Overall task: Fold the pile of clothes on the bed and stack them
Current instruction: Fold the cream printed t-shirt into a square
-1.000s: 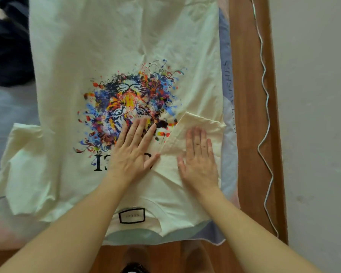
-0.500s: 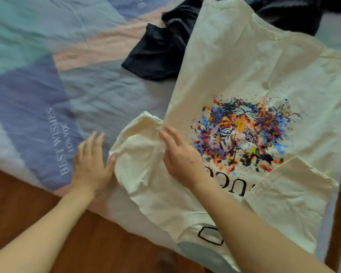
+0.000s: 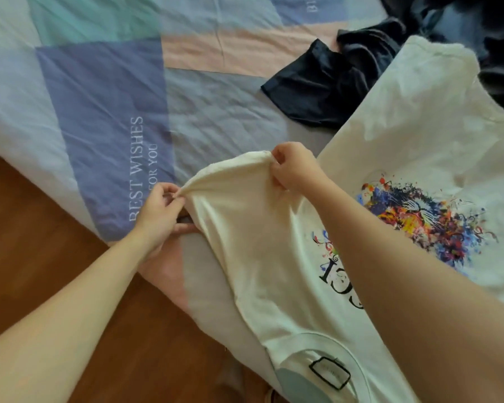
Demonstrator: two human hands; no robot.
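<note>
Tee (image 3: 274,257) sleeve edge in both hands (image 3: 230,196)

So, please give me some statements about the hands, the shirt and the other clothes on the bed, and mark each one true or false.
1. Both hands pinch the sleeve of the cream T-shirt. True: the left hand and the right hand each hold its edge.
2. The sleeve lies flat on the bedcover. False: it is lifted off it.
3. The shirt's print faces up. True.
4. The dark clothes are folded in a neat stack. False: they lie crumpled beyond the shirt.
5. The bedcover is plain white. False: it has coloured blocks and printed words.
</note>
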